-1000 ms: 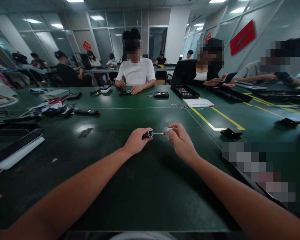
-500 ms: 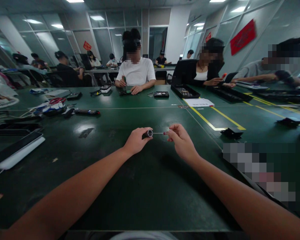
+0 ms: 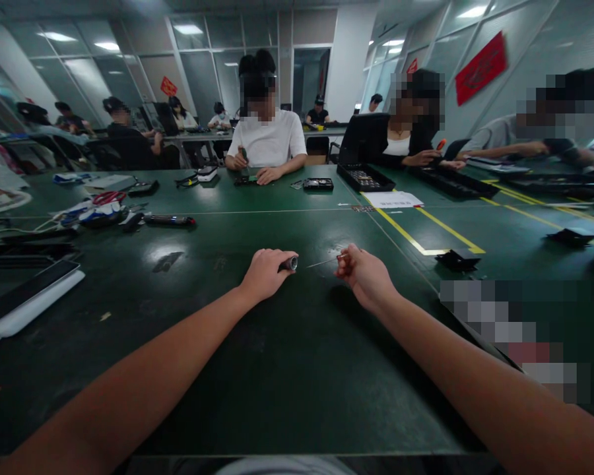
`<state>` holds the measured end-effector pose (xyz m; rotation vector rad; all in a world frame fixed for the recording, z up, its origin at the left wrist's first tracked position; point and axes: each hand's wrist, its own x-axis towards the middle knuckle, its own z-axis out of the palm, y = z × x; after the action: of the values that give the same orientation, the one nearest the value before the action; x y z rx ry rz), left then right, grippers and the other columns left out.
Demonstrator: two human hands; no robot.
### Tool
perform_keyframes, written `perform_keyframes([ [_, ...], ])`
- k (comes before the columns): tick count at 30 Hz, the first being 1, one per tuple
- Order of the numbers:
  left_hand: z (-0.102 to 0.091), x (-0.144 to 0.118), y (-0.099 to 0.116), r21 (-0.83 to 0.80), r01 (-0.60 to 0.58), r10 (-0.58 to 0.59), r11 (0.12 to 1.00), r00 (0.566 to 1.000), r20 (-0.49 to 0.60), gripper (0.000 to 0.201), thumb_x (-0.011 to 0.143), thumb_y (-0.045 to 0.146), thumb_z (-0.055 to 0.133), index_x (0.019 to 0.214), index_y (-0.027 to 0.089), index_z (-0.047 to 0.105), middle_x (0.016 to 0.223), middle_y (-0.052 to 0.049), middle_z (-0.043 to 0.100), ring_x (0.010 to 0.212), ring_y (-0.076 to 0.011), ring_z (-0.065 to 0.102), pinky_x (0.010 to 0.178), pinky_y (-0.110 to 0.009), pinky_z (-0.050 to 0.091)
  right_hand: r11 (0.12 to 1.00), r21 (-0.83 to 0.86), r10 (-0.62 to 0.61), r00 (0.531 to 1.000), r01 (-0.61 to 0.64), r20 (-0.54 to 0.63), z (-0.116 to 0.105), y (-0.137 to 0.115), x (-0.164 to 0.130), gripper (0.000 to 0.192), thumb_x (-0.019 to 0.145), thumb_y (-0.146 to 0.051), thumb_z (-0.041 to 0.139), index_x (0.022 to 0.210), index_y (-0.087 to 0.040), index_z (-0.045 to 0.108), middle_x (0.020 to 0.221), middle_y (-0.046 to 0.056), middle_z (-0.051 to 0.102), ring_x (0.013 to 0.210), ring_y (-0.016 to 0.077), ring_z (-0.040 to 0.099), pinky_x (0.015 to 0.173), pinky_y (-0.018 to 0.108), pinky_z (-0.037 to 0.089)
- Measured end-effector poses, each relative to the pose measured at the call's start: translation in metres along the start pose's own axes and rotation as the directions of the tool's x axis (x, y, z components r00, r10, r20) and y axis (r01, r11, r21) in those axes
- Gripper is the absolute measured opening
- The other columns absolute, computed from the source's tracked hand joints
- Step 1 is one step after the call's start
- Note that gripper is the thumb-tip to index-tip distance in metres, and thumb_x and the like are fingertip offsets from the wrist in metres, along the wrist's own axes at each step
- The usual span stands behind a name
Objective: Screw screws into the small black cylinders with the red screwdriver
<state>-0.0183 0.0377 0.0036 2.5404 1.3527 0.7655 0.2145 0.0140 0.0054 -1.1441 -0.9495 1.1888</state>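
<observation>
My left hand [image 3: 266, 272] is closed round a short dark cylinder [image 3: 291, 264] whose open, silvery-rimmed end faces right; most of its body is hidden in the palm. My right hand [image 3: 369, 274] grips a small screwdriver [image 3: 323, 262] by its reddish handle. Its thin metal shaft points left and slightly down, with the tip a short gap away from the cylinder's end. Both hands are held over the middle of the green tabletop [image 3: 277, 389].
A dark pen-shaped tool [image 3: 169, 220] lies at the left beside gloves [image 3: 101, 212]. A white-edged slab [image 3: 34, 303] is at the near left. Black brackets [image 3: 458, 260] and a parts tray [image 3: 365, 178] are at the right. A co-worker in a white shirt [image 3: 267, 140] sits opposite.
The screwdriver has moved away from the cylinder and now slants, its tip apart from the rim. My left hand has shifted slightly left with the cylinder turned a little.
</observation>
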Motion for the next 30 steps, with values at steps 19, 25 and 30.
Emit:
perform_keyframes([
  [19,0.002,-0.002,0.008,-0.084,-0.036,0.032,0.996,0.998,-0.051,0.031,0.090,0.028,0.069,0.121,0.026,0.066,0.107,-0.003,0.072,0.102,-0.0238,0.063,0.099,-0.045,0.040,0.890,-0.292,-0.320,0.936,0.350,0.146,0.014,-0.010,-0.025,0.029,0.092,-0.050,0.059,0.096,-0.022,0.064,0.084,0.004,0.070,0.075,0.0183,0.067,0.072,0.036,0.055],
  [25,0.003,-0.003,0.010,-0.113,-0.039,0.031,0.993,0.997,-0.065,0.032,0.089,0.029,0.072,0.120,0.025,0.066,0.111,-0.003,0.073,0.106,-0.0244,0.063,0.104,-0.047,0.037,0.880,-0.284,-0.367,0.924,0.381,0.103,0.013,-0.010,-0.025,0.028,0.095,-0.049,0.056,0.097,-0.022,0.063,0.085,0.004,0.069,0.077,0.0182,0.066,0.074,0.037,0.055],
  [30,0.002,-0.004,0.011,-0.119,-0.012,0.005,0.993,0.998,-0.056,0.035,0.089,0.031,0.072,0.122,0.024,0.064,0.113,-0.004,0.072,0.107,-0.0248,0.062,0.107,-0.049,0.036,0.879,-0.283,-0.367,0.924,0.383,0.108,0.014,-0.011,-0.026,0.027,0.094,-0.048,0.058,0.098,-0.022,0.062,0.086,0.004,0.069,0.079,0.0191,0.067,0.075,0.038,0.056],
])
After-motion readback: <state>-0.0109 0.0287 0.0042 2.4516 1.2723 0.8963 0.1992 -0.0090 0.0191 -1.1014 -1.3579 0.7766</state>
